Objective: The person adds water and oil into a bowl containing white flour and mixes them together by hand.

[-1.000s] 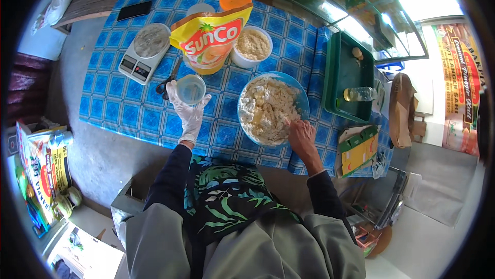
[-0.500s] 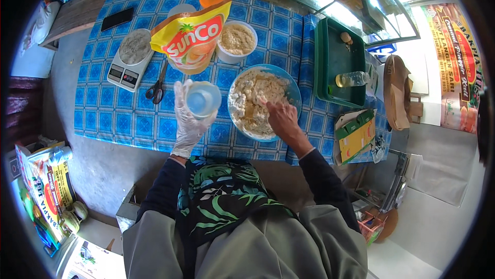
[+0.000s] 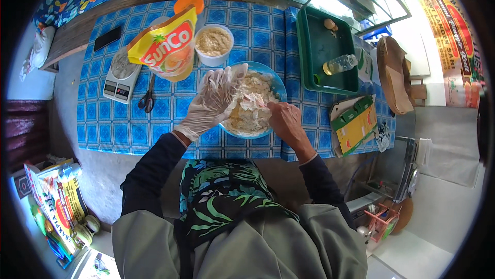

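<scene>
A blue bowl [image 3: 278,89] of pale, lumpy dough mixture [image 3: 247,116] sits on the blue checked tablecloth [image 3: 129,132] in front of me. My left hand [image 3: 210,105], in a clear plastic glove, holds a small clear cup [image 3: 234,75] tipped over the bowl's left rim. My right hand [image 3: 283,119] is bare, and its bent fingers are dug into the mixture at the bowl's right side.
Behind the bowl stand a yellow pouch [image 3: 165,47], a white bowl of crumbs [image 3: 214,42], a kitchen scale [image 3: 121,75] and scissors [image 3: 148,98]. A green tray [image 3: 322,31] with a small bottle [image 3: 340,64] lies at the right, with a yellow-green box [image 3: 356,124] near the table's edge.
My left hand has carried the cup from left of the bowl to over its rim and tipped it. My right hand has stayed in the mixture.
</scene>
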`<state>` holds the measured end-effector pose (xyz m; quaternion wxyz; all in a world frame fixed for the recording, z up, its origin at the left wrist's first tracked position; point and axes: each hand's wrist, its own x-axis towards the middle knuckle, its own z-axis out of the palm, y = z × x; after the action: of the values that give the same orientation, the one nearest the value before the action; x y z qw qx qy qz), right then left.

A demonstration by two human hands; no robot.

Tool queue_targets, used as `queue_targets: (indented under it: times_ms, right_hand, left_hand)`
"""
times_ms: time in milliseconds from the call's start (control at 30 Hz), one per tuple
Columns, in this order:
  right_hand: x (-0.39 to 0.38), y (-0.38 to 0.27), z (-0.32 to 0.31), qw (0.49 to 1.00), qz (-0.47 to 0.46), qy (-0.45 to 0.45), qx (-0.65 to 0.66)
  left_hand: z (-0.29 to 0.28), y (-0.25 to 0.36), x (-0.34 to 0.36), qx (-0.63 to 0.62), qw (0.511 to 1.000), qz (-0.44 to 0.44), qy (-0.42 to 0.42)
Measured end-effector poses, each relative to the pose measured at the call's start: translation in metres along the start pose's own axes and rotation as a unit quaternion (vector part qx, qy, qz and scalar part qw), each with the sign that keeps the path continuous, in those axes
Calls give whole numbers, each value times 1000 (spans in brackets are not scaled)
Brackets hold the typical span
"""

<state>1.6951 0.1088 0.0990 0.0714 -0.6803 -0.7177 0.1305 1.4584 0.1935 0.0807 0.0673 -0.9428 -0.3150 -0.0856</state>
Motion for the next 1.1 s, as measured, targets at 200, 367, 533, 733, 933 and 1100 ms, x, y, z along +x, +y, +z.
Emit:
queue_targets:
  times_ms: [200,367,533,733,933,1100]
  right_hand:
    - [-14,12,5,999,25,-20,16]
    - [-18,24,16,999,29,-10,13]
    - [-6,20,-9,999,33,-14,6]
    - [30,25,26,1000,16,17,21]
    - [15,-4,30,1000,-26,-1,13]
    - [6,4,-7,996,0,-38,-81]
  left_hand:
    - [-2,2,9,79,996,29,42]
    - [-20,0,13,-177,976,-34,120]
    - [34,4,-39,-420,828,-260,266]
    - [69,-17,-84,-408,737,-417,339]
    - [93,-38,-108,-330,750,-468,329]
    - [94,-33,-126,-314,757,-479,314]
